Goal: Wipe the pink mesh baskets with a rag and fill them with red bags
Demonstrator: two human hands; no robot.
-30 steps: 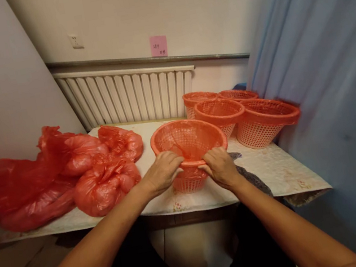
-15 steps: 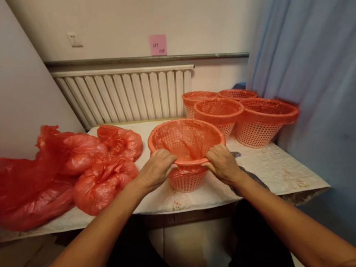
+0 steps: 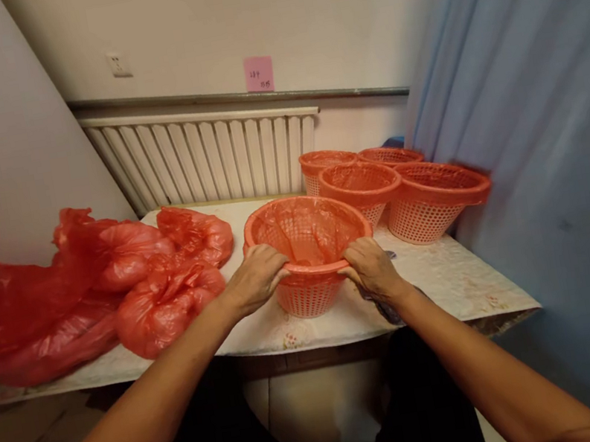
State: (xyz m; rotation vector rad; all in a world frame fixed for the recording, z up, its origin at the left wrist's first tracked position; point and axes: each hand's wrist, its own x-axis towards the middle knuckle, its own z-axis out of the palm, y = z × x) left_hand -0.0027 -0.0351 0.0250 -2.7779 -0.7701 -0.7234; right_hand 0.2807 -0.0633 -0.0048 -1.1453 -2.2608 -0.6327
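Observation:
A perforated orange-pink basket [image 3: 308, 299] stands upright near the front edge of the table, lined with a thin red plastic bag [image 3: 305, 230] that folds over its rim. My left hand [image 3: 259, 278] is closed on the near-left part of the rim, with the bag's edge under the fingers. On the near-right part, my right hand [image 3: 373, 267] grips rim and bag the same way. A dark crumpled item [image 3: 386, 310] lies partly hidden beneath my right wrist.
Several similar lined baskets [image 3: 422, 218] stand together at the back right beside a blue curtain [image 3: 558, 169]. Bulky red plastic bags [image 3: 168, 310] cover the table's left side. A radiator [image 3: 210, 156] is behind the patterned tablecloth [image 3: 451, 274].
Both hands still hold the rim. The liner inside the basket has shifted and lies in different folds, and less of it hangs below the front rim. The view has moved slightly.

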